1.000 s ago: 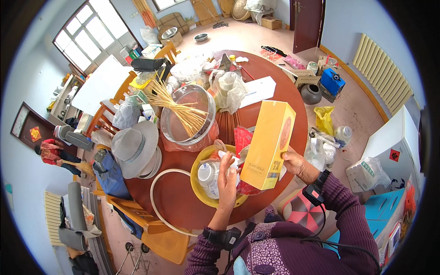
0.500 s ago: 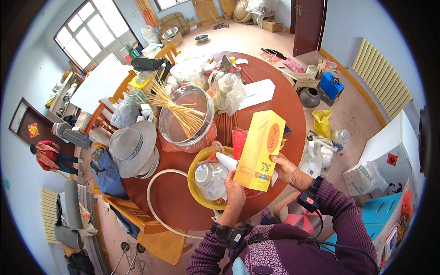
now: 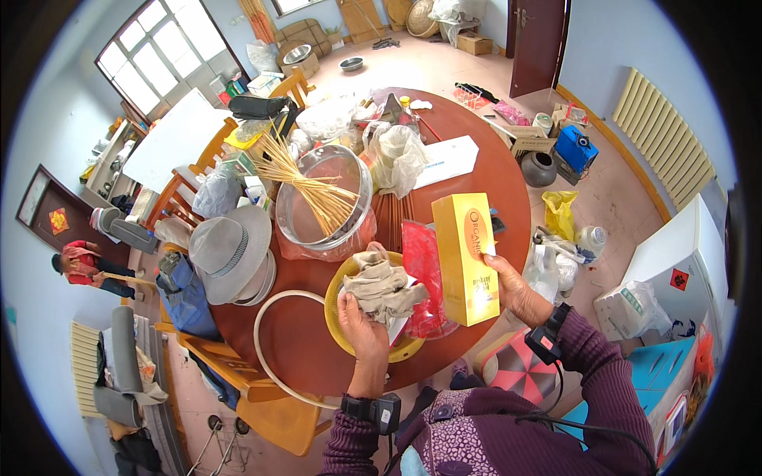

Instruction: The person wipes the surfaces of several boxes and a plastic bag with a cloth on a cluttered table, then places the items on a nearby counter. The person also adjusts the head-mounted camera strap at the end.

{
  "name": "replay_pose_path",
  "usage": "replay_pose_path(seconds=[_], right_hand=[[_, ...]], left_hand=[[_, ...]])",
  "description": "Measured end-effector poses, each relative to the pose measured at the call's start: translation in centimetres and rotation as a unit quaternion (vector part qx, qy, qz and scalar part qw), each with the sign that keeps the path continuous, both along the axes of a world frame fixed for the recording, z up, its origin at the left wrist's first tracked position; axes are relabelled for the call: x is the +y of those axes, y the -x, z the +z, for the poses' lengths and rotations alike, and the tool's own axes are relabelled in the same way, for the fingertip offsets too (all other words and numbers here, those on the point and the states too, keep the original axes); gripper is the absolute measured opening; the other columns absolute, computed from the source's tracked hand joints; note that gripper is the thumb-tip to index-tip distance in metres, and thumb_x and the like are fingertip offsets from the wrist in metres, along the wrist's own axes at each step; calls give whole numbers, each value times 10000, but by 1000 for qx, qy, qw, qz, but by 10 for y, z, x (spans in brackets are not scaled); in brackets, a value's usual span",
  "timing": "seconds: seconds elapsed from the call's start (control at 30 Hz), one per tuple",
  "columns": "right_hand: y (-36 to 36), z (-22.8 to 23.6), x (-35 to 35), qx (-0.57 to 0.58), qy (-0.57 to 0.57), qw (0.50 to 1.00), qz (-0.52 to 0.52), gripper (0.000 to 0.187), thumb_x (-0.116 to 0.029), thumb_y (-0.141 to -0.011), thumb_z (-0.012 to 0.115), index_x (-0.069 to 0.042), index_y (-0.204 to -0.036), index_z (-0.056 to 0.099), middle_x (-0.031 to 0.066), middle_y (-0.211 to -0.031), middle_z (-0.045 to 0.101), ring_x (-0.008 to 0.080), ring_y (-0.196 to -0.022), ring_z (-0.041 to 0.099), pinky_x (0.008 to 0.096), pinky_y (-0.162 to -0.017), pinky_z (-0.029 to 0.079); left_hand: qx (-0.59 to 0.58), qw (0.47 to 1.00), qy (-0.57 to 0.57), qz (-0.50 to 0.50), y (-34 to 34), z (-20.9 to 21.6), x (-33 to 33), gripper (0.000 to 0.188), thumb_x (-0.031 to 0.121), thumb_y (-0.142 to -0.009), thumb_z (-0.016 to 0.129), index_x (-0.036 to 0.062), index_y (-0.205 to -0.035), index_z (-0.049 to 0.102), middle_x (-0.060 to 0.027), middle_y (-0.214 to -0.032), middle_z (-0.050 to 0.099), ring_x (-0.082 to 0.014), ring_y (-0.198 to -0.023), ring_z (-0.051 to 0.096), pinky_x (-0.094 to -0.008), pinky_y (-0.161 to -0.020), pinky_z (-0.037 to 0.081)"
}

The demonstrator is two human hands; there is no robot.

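Observation:
A crumpled grey-beige cloth (image 3: 382, 285) is gripped in my left hand (image 3: 365, 332), above a yellow basin (image 3: 333, 324) on the table. The cloth covers most of what lies in the basin. My right hand (image 3: 516, 289) holds a tall yellow carton (image 3: 459, 266) by its right side, with the thumb on its front face. Between the cloth and the carton lies a red plastic bag (image 3: 421, 278), partly hidden by the carton. A pale hose (image 3: 262, 329) curves along the table just left of the basin.
On the round red-brown table (image 3: 500, 170) stand a metal sieve (image 3: 363, 208) with thin sticks (image 3: 317, 198), stacked hats (image 3: 238, 246), plastic bags (image 3: 397, 155) and a white box (image 3: 452, 161). Chairs (image 3: 270, 420) ring its left side. Far left, a person (image 3: 83, 266) holds a long handle.
My left hand has let go of the carton and now holds the cloth over the basin. The carton has shifted slightly right and stands straighter in my right hand.

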State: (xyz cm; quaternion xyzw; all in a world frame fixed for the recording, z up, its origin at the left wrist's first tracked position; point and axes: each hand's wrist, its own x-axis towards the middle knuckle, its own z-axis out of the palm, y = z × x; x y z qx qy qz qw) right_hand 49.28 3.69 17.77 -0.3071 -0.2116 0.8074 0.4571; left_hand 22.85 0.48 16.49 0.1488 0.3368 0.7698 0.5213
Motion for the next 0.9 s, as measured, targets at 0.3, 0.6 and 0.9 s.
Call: replay_pose_path(seconds=[0.3,0.6,0.9], right_hand=[[22,8,-2,54,70,996,0,494,-362,-854,624,-73,-1235,501,107,-1113,628,245,-973,634,406,-866,519],[22,15,-22,-12,104,993,46,538,-363,-829,659,-65,-1249,505,110,-1144,628,244,-989,636,397,-884,509],[14,6,-17,34,148,988,-37,476,-358,-851,619,-44,-1200,540,126,-1089,652,257,-923,659,394,-824,538]], left_hand=[[565,787,-225,-103,-77,34,-27,323,98,-895,515,32,-1211,507,-209,-1315,451,-357,-1279,371,-417,-1052,283],[692,687,-209,-73,-72,50,47,429,147,-897,480,129,-1325,486,-136,-1404,392,-359,-1300,324,-454,-1076,212],[557,788,-193,-180,-68,26,16,326,48,-913,443,28,-1225,534,-164,-1282,514,-310,-1230,450,-370,-1042,323]])
